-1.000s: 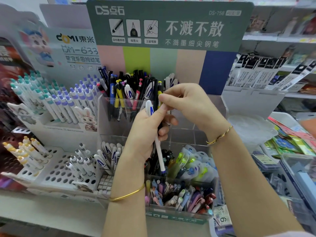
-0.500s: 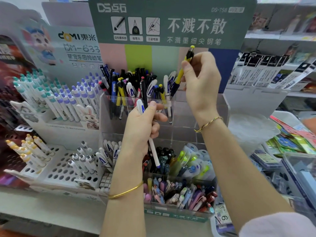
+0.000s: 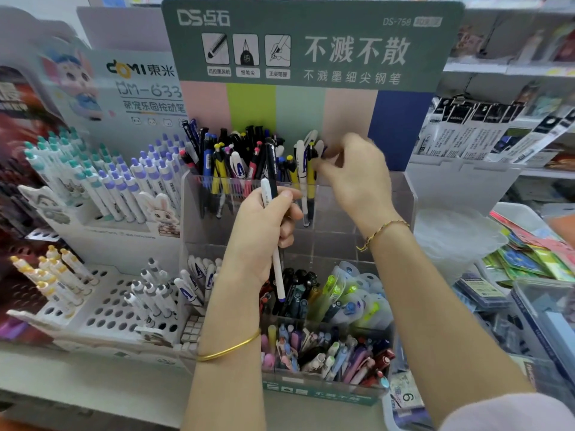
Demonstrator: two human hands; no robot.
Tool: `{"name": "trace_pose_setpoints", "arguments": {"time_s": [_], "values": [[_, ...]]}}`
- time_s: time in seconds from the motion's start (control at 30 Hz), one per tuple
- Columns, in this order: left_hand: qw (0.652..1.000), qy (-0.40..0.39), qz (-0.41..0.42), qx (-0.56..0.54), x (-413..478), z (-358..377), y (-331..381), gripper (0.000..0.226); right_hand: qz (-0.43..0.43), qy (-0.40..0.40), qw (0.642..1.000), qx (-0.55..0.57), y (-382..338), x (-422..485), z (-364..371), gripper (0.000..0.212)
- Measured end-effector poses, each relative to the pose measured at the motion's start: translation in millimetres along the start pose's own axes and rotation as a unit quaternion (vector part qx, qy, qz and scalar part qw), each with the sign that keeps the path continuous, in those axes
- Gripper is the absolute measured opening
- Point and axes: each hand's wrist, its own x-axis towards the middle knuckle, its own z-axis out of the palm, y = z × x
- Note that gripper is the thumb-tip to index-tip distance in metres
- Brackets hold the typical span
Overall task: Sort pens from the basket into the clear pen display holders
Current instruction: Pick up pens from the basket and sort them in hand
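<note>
My left hand (image 3: 261,231) grips a white pen (image 3: 278,275) upright in front of the clear tiered holder (image 3: 392,197), with a black pen (image 3: 271,163) beside it in the same grip. My right hand (image 3: 357,178) reaches into the holder's top tier, its fingertips pinching the upper part of a yellow-and-black pen (image 3: 310,185). That pen stands in the compartment among other pens. The hand is blurred by motion. The middle tier holds dark pens and highlighters (image 3: 339,293). Pastel pens (image 3: 311,349) fill the front tier.
A white display rack (image 3: 105,309) with round holes and several pens stands on the left, below a stepped rack of teal and purple pens (image 3: 102,181). A translucent white tub (image 3: 451,234) and coloured packets (image 3: 535,256) lie to the right. A green sign board (image 3: 311,45) rises behind.
My right hand has come down from in front of the sign board and lowered the yellow-and-black pen into the top tier. My left hand has held its pens nearly still.
</note>
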Motion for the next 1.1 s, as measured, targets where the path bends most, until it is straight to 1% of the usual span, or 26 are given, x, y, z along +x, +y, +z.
{"name": "trace_pose_setpoints", "arguments": {"time_s": [0.07, 0.1, 0.13, 0.2, 0.23, 0.27, 0.3, 0.37, 0.43, 0.5, 0.57, 0.6, 0.7, 0.77, 0.8, 0.87, 0.93, 0.97, 1.03, 1.1], "values": [[1.0, -0.014, 0.006, 0.012, 0, 0, -1, 0.02, -0.02, 0.081, 0.992, 0.091, -4, -8, -11, 0.012], [1.0, -0.023, 0.008, 0.019, 0, 0, -1, 0.02, -0.032, 0.078, 0.988, 0.131, -8, -11, -17, 0.012], [0.999, -0.035, 0.008, 0.026, -1, 1, -1, 0.02, -0.037, 0.032, 0.985, 0.165, -11, -15, -22, 0.018], [0.997, -0.063, 0.0, 0.032, -2, 4, -2, 0.02, -0.027, -0.122, 0.967, 0.22, -18, -22, -29, 0.026], [0.996, -0.078, -0.004, 0.034, -3, 5, -2, 0.021, -0.029, -0.177, 0.957, 0.228, -20, -25, -29, 0.027], [0.995, -0.089, -0.007, 0.038, -4, 6, -2, 0.021, -0.038, -0.199, 0.952, 0.228, -19, -25, -28, 0.03], [0.995, -0.092, -0.009, 0.044, -4, 7, -2, 0.019, -0.04, -0.188, 0.952, 0.237, -18, -24, -26, 0.033], [0.996, -0.073, -0.017, 0.051, -4, 8, -1, 0.017, -0.008, -0.109, 0.949, 0.295, -14, -17, -21, 0.03], [0.998, -0.028, -0.036, 0.042, -2, 7, 0, 0.017, 0.029, 0.017, 0.935, 0.353, -11, -9, -20, 0.022], [0.998, 0.014, -0.048, 0.039, -1, 4, 0, 0.016, 0.039, 0.126, 0.92, 0.368, -8, -2, -20, 0.019], [0.997, 0.025, -0.057, 0.041, -1, 3, 1, 0.015, 0.02, 0.188, 0.916, 0.354, -8, 1, -20, 0.016], [0.997, 0.023, -0.059, 0.043, -1, 3, 2, 0.016, 0.002, 0.205, 0.92, 0.335, -8, 2, -19, 0.014], [0.997, 0.02, -0.051, 0.05, 0, 3, 1, 0.015, -0.057, 0.221, 0.927, 0.298, -10, 2, -16, 0.007], [0.997, 0.019, -0.045, 0.058, 2, 3, 1, 0.011, -0.087, 0.222, 0.933, 0.271, -11, 1, -16, 0.011], [0.997, 0.019, -0.044, 0.061, 3, 4, 1, 0.01, -0.099, 0.21, 0.94, 0.25, -11, 2, -15, 0.014], [0.997, 0.033, -0.054, 0.051, 5, 5, 1, 0.018, -0.109, 0.158, 0.96, 0.206, -12, 1, -12, 0.02], [0.996, 0.053, -0.072, 0.013, 7, 6, 3, 0.021, -0.098, 0.098, 0.974, 0.18, -14, -1, -8, 0.028], [0.995, 0.057, -0.077, -0.006, 7, 7, 3, 0.023, -0.089, 0.077, 0.981, 0.156, -15, -2, -5, 0.029], [0.995, 0.062, -0.079, -0.021, 7, 7, 4, 0.027, -0.069, 0.061, 0.994, 0.058, -14, -4, 0, 0.026], [0.996, 0.059, -0.073, -0.011, 7, 7, 5, 0.029, -0.044, 0.048, 0.997, -0.038, -12, -4, 1, 0.024]]}}
